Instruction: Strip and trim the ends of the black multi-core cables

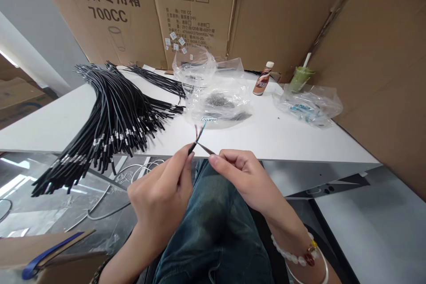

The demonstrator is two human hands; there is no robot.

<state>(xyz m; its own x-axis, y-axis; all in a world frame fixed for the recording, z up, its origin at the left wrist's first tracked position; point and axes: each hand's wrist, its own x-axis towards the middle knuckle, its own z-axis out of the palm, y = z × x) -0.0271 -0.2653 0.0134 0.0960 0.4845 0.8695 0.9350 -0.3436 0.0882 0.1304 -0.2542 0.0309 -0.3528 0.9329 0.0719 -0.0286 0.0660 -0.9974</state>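
Between its thumb and fingers, my left hand [166,186] grips a black cable [192,148] with its end pointing up and away. Several thin coloured wires [199,132] fan out of that end, a blue one and reddish ones among them. My right hand [241,173] pinches a pair of pointed metal tweezers [207,148], whose tips meet the base of the wires. Both hands are close together at the table's front edge, over my lap. The rest of the held cable is hidden by my left hand.
A large bundle of black cables [113,120] covers the left of the white table [333,144], overhanging its front edge. Behind my hands lies a clear plastic bag [218,97] of small dark parts. A bottle [262,80], a green cup [299,79] and another bag [309,106] stand right; cardboard boxes [266,17] rise behind.
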